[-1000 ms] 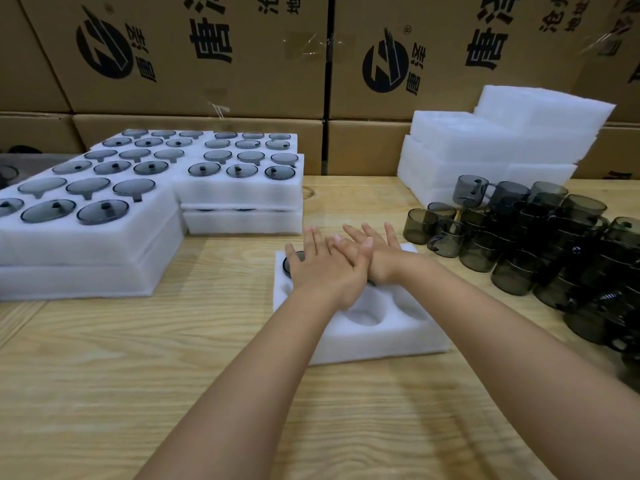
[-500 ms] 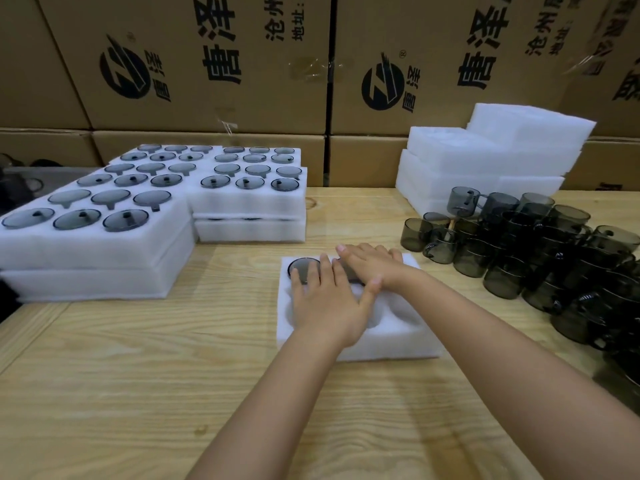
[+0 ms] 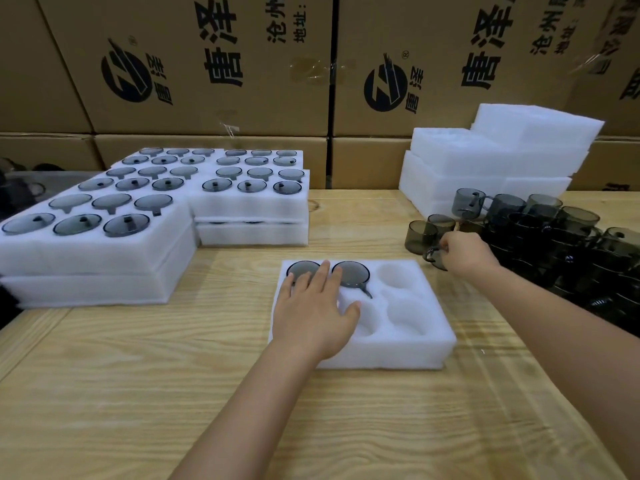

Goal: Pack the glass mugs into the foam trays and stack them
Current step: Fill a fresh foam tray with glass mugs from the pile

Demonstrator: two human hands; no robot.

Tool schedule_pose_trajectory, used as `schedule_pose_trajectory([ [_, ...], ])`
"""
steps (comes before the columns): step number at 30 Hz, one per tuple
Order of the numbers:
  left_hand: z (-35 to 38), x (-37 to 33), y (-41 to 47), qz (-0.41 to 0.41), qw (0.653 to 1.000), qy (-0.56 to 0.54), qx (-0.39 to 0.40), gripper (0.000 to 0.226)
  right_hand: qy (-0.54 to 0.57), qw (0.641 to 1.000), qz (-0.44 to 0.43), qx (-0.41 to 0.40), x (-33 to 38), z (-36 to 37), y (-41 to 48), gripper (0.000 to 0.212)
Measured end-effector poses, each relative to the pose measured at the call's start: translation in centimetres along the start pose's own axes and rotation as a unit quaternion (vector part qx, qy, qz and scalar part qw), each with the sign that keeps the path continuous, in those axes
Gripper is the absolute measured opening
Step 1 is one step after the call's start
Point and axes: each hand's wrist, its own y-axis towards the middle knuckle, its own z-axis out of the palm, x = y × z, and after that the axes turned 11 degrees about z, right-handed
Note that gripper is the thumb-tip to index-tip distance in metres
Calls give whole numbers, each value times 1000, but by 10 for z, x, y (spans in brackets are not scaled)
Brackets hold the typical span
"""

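Observation:
A white foam tray (image 3: pixel 408 348) lies in the middle of the wooden table, with two smoky glass mugs (image 3: pixel 350 273) seated in its back-row pockets; the other pockets show bare foam. My left hand (image 3: pixel 313 311) rests flat on the tray's left part, fingers straight, fingertips on the left mug. My right hand (image 3: pixel 462 252) is off to the right of the tray, its fingers curled round a loose mug (image 3: pixel 433 254) at the near edge of the mug pile (image 3: pixel 554 237).
Filled foam trays (image 3: pixel 104 237) are stacked at the left and back left (image 3: pixel 252 202). A stack of bare foam trays (image 3: pixel 485 168) stands at the back right. Cardboard boxes (image 3: pixel 242 64) wall off the rear.
My right hand left the tray, where it lay beside my left hand on the mugs, and moved right to the pile, where it took hold of a mug. My left hand stayed on the tray.

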Motion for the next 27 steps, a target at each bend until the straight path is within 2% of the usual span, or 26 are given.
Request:
schedule_pose_trajectory([
  [5,-6,12,-1,-13,999,7,31,69,15,1000,14,-5,5,1,-9,22],
  [10,-19,30,-7,-32,998,0,55,65,169,984,45,-40,3,-14,-34,16],
  [12,-22,25,-6,-52,998,-21,9,56,247,966,25,-68,1,-23,-47,16],
  [14,-25,11,1,-59,992,-77,-81,47,304,949,-20,-84,6,-33,-63,14],
  [16,-28,-4,13,-28,977,-167,-129,46,346,933,-86,-55,20,-45,-77,19],
  [18,-29,-16,24,34,959,-263,-103,54,392,905,-166,8,36,-52,-90,26],
  [20,-27,-24,32,71,925,-364,-80,63,430,877,-213,38,51,-54,-99,29],
  [22,-22,-25,37,61,897,-421,-120,60,477,853,-210,31,62,-54,-103,29],
  [24,-19,-25,40,42,899,-408,-157,54,509,843,-176,10,70,-50,-103,26],
  [27,-17,-26,40,22,917,-351,-191,52,468,876,-113,23,75,-39,-94,32],
])
